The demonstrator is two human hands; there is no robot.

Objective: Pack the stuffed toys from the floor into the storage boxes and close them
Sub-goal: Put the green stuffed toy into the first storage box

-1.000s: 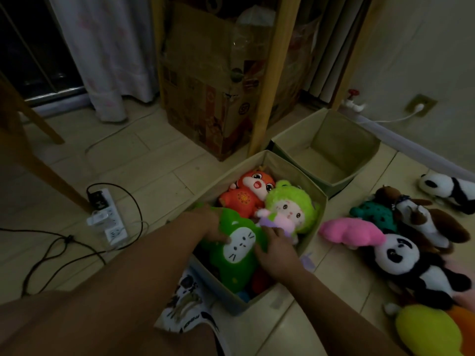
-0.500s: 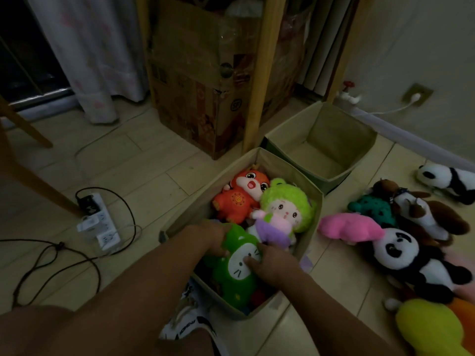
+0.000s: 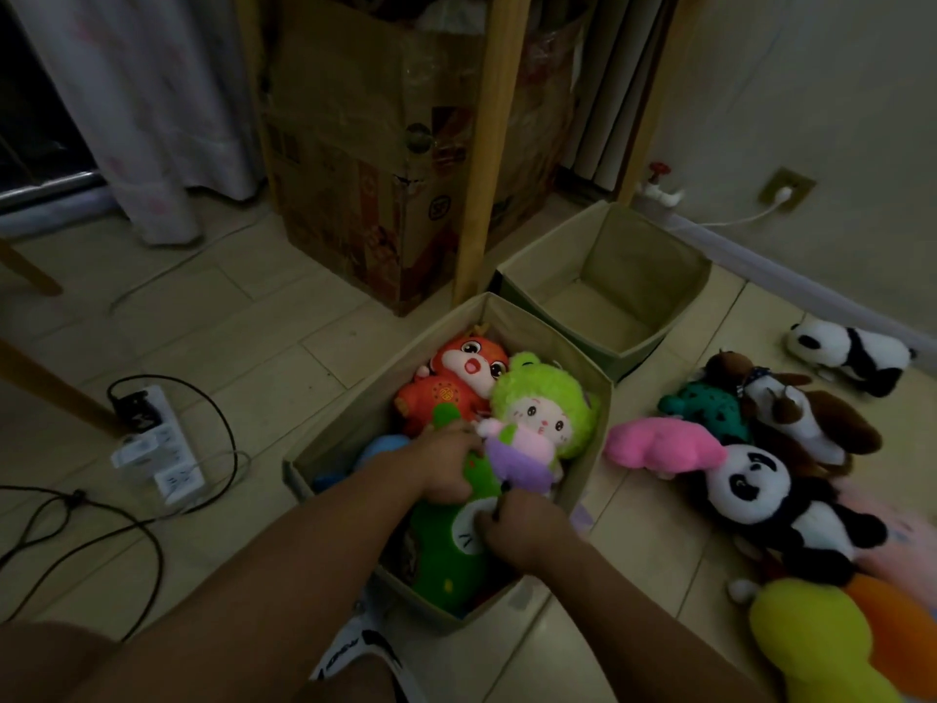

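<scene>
Item, near storage box (image 3: pixel 527 322): stood on the floor against the wooden post, nearly full; I judged it ready for closing once the last toy was seated. Item, far storage box (image 3: pixel 654 256): just behind it, nothing inside. Item, loose toys on the floor to the right, none yet packed: big panda (image 3: pixel 760 494), yellow toy (image 3: pixel 811 646), brown and white horse (image 3: pixel 801 413), pink toy (image 3: pixel 659 443), small panda (image 3: pixel 852 352), teal toy (image 3: pixel 710 403); so I put the task at well under half done, with the far box waiting for these. Item, green toy (image 3: pixel 446 555): over the past second it had sunk from lying high across the box, white face up, to lying lower along the near wall, face half covered. Item, green-haired doll (image 3: pixel 537 418) and red toy (image 3: pixel 456 378): at the back of the box, places unchanged. Item, my left hand (image 3: pixel 446 469): had slid forward onto the green toy's upper end, pressing it down; whether the fingers curled round it I could not tell. Item, my right hand (image 3: pixel 522 525): had come in over the white face, fingers bent and gripping the plush there.
</scene>
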